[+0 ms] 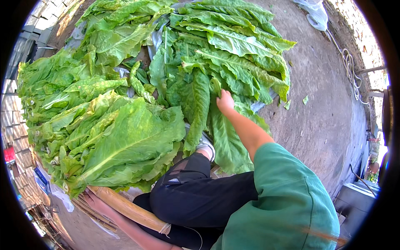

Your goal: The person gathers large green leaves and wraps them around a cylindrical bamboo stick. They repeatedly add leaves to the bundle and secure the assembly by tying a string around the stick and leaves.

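Observation:
Large green leaves lie in heaps; the left pile [125,146] has yellowish patches and the right pile [233,41] spreads toward the top. My right hand [225,101] reaches into the right pile, fingers closed on a leaf [215,87] by its stalk end. Low at the left, my left hand [93,201] is beside a split bamboo pole [125,205] under the edge of the left pile; its fingers are partly hidden, so their grip is unclear. The pole has cord tied near its lower end and lies along my bent dark-trousered leg.
Concrete ground [316,112] surrounds the piles. A coiled rope [350,73] and clear plastic sheeting [312,10] lie at the right. Brickwork [14,129] runs along the left edge. A grey block-like object [350,204] stands at lower right. My shoe [206,148] shows between the leaves.

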`<action>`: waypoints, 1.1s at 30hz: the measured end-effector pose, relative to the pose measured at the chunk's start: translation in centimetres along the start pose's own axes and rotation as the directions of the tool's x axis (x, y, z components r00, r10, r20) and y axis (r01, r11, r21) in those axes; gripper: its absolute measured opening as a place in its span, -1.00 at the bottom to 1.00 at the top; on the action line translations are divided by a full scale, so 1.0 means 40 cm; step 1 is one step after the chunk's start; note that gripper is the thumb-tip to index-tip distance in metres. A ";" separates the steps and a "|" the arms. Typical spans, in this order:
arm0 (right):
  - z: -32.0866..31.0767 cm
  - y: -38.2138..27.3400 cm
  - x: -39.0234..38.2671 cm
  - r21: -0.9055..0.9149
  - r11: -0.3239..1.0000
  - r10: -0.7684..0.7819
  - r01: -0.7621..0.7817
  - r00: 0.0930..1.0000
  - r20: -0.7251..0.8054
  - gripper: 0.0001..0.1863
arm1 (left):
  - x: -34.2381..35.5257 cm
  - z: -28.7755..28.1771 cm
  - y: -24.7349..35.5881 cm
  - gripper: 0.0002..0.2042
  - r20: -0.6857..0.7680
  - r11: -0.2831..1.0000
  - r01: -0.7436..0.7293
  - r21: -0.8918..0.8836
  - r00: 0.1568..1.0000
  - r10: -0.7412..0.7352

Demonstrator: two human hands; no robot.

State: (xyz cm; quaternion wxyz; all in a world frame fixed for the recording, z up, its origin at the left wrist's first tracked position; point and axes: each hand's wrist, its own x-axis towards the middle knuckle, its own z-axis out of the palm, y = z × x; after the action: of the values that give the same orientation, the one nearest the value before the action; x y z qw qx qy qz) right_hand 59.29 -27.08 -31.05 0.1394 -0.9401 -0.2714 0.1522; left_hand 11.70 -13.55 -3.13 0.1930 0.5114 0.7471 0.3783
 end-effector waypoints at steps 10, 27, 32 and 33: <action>-0.137 0.091 -0.092 0.004 0.998 0.064 -0.064 0.998 -0.006 -0.54 | 0.031 -0.015 -0.053 -0.57 0.032 0.968 -0.189 0.165 0.982 0.187; -0.110 0.039 -0.101 0.139 0.933 -0.338 0.333 0.941 0.013 -0.45 | -0.042 -0.035 0.052 -0.66 -0.017 0.999 -0.030 -0.009 0.999 0.030; -0.409 -0.279 -0.164 0.276 0.786 -0.544 0.554 0.831 -0.118 -0.45 | 0.004 0.015 -0.049 -0.72 -0.018 0.989 -0.101 -0.110 0.995 0.100; -0.467 -0.364 -0.204 0.405 0.727 -0.592 0.555 0.805 -0.040 -0.48 | -0.001 0.004 -0.042 -0.73 -0.019 0.983 -0.081 -0.162 0.997 0.079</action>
State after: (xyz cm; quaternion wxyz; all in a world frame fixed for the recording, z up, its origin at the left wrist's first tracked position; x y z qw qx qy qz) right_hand 52.65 -23.10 -7.22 0.3548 -0.7532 -0.5179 0.1964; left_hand 10.78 -13.85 -4.50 0.2140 0.5210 0.6938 0.4488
